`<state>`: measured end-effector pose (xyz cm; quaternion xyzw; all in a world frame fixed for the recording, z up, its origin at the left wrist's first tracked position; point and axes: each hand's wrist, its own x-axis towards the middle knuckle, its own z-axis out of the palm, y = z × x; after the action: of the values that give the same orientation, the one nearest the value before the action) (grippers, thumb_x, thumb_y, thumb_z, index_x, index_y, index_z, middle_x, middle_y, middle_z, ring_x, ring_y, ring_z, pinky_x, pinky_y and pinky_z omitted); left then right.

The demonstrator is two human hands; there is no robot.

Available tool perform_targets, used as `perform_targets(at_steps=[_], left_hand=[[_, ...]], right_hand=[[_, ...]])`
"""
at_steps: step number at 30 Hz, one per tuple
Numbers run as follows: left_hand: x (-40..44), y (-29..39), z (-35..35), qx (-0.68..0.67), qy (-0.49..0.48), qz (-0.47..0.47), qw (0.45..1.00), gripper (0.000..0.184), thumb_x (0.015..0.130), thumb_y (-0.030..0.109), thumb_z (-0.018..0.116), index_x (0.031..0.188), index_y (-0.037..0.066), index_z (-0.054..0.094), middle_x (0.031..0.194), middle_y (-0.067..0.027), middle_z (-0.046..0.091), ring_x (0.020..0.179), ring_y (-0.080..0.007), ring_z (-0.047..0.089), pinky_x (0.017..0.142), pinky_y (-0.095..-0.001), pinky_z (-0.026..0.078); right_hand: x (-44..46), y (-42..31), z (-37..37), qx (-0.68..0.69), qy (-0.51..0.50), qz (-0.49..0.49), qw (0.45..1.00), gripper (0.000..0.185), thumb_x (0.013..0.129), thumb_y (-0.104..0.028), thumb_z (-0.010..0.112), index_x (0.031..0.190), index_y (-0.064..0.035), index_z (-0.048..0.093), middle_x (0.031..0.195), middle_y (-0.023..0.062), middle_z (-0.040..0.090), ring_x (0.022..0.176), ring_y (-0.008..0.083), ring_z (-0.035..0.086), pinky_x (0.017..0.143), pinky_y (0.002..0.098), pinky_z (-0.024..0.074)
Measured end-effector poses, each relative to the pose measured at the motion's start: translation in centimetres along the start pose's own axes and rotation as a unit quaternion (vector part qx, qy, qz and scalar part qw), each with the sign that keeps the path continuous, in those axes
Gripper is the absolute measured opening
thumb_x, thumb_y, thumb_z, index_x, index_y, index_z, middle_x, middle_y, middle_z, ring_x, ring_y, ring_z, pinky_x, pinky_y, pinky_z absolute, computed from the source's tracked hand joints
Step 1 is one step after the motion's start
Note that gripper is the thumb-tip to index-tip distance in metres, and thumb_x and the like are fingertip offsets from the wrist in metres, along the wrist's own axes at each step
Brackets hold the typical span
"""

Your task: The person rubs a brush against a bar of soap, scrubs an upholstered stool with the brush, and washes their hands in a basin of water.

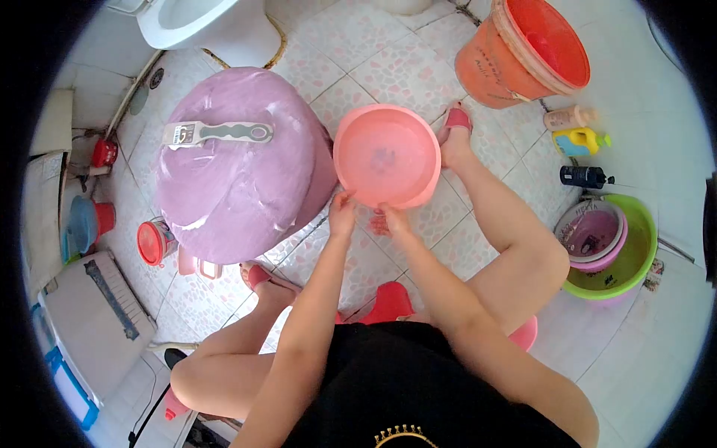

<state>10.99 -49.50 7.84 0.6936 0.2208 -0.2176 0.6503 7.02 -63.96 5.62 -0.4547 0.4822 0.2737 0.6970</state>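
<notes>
A round pink plastic basin [387,157] with a little cloudy liquid at its bottom is in the middle, between my feet. My left hand [342,214] pinches its near left rim with closed fingers. Beside it, my right hand [391,222] has its fingers closed at the near edge of the same basin, thumb up on the rim; the fingertips are partly hidden. Left of the basin stands a large rounded lilac seat or cushion [239,187], smeared with white foam. Across its top lies a scrub brush [224,134] with a grey-green and white handle.
An orange bucket [493,63] stands at upper right, near several bottles [584,177] along the wall. Nested basins [631,254] sit at right. A toilet [224,30] is at upper left, a red-lidded tub [151,243] at left, and a washing machine [93,321] at lower left.
</notes>
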Motion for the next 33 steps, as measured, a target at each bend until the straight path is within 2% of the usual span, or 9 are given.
perform_targets(at_steps=[3, 6, 9, 12, 15, 18, 21, 27, 33], left_hand=[[-2.1, 0.8, -1.8, 0.025, -0.004, -0.022, 0.999, 0.037, 0.086, 0.002, 0.051, 0.120, 0.004, 0.066, 0.118, -0.0062, 0.064, 0.111, -0.0173, 0.056, 0.100, -0.0297, 0.040], [-3.6, 1.0, -3.5, 0.019, -0.013, -0.021, 1.000, 0.037, 0.086, 0.002, 0.051, 0.120, 0.005, 0.066, 0.117, -0.0057, 0.064, 0.111, -0.0170, 0.056, 0.100, -0.0296, 0.040], [-4.8, 0.5, -4.9, 0.026, -0.022, -0.018, 0.999, 0.037, 0.086, 0.002, 0.051, 0.119, 0.005, 0.067, 0.115, -0.0046, 0.064, 0.109, -0.0161, 0.056, 0.099, -0.0286, 0.040], [-5.9, 0.8, -6.4, 0.057, -0.027, -0.008, 0.998, 0.035, 0.086, 0.002, 0.052, 0.118, 0.006, 0.067, 0.112, -0.0031, 0.064, 0.104, -0.0144, 0.055, 0.097, -0.0274, 0.041], [-7.7, 2.4, -7.7, 0.092, -0.043, 0.011, 0.995, 0.034, 0.085, 0.001, 0.054, 0.116, 0.005, 0.067, 0.113, -0.0025, 0.063, 0.097, -0.0127, 0.054, 0.093, -0.0270, 0.042], [-8.4, 2.9, -8.7, 0.123, -0.037, 0.071, 0.989, 0.034, 0.085, 0.001, 0.054, 0.117, 0.005, 0.067, 0.113, -0.0033, 0.063, 0.100, -0.0135, 0.055, 0.094, -0.0275, 0.043], [-9.1, 3.7, -9.0, 0.118, -0.038, 0.099, 0.987, 0.032, 0.085, 0.003, 0.054, 0.114, 0.006, 0.067, 0.119, -0.0116, 0.066, 0.116, -0.0251, 0.058, 0.104, -0.0369, 0.043], [-12.0, 7.2, -8.5, 0.058, -0.104, 0.146, 0.982, 0.029, 0.088, 0.002, 0.051, 0.113, 0.005, 0.066, 0.114, -0.0098, 0.068, 0.110, -0.0213, 0.062, 0.099, -0.0340, 0.046], [-13.9, 12.5, -9.7, 0.037, -0.072, 0.258, 0.963, 0.027, 0.088, 0.000, 0.051, 0.109, 0.003, 0.067, 0.101, -0.0081, 0.070, 0.091, -0.0170, 0.063, 0.083, -0.0310, 0.049]], right_hand=[[1.8, 1.6, 1.3, 0.173, 0.030, -0.082, 0.981, 0.060, 0.091, -0.052, 0.061, 0.110, 0.0045, 0.058, 0.102, 0.0236, 0.068, 0.086, 0.0316, 0.070, 0.069, 0.0434, 0.0597], [1.7, 1.3, 0.6, 0.185, 0.034, 0.012, 0.982, 0.063, 0.091, -0.052, 0.061, 0.112, 0.0076, 0.057, 0.108, 0.0245, 0.066, 0.095, 0.0336, 0.069, 0.080, 0.0434, 0.0601], [1.2, 1.2, 1.0, 0.200, 0.049, 0.036, 0.978, 0.061, 0.094, -0.047, 0.060, 0.119, 0.0080, 0.053, 0.112, 0.0242, 0.065, 0.103, 0.0364, 0.067, 0.090, 0.0460, 0.0584], [5.2, 2.2, -0.2, 0.326, -0.059, -0.045, 0.942, 0.050, 0.096, -0.033, 0.058, 0.124, 0.0073, 0.050, 0.113, 0.0233, 0.064, 0.108, 0.0364, 0.065, 0.095, 0.0475, 0.0571], [5.4, 1.9, -0.3, 0.316, -0.060, -0.109, 0.940, 0.037, 0.096, -0.019, 0.054, 0.124, 0.0048, 0.050, 0.115, 0.0224, 0.064, 0.108, 0.0346, 0.065, 0.095, 0.0480, 0.0576], [4.7, 1.0, -0.6, 0.338, -0.041, -0.126, 0.932, 0.034, 0.091, -0.010, 0.050, 0.121, 0.0060, 0.050, 0.113, 0.0213, 0.065, 0.102, 0.0340, 0.069, 0.087, 0.0470, 0.0620], [3.2, -0.1, -0.1, 0.337, -0.044, -0.147, 0.929, 0.031, 0.090, -0.008, 0.050, 0.118, 0.0062, 0.050, 0.112, 0.0200, 0.065, 0.102, 0.0343, 0.069, 0.088, 0.0467, 0.0626], [-2.1, -5.5, -1.2, 0.320, -0.062, -0.203, 0.923, 0.030, 0.090, -0.008, 0.050, 0.117, 0.0039, 0.049, 0.114, 0.0187, 0.063, 0.100, 0.0326, 0.069, 0.085, 0.0448, 0.0640], [-14.2, -13.4, -2.6, 0.209, -0.072, -0.265, 0.939, 0.029, 0.090, -0.009, 0.053, 0.116, 0.0031, 0.050, 0.111, 0.0177, 0.064, 0.105, 0.0304, 0.067, 0.089, 0.0427, 0.0626]])
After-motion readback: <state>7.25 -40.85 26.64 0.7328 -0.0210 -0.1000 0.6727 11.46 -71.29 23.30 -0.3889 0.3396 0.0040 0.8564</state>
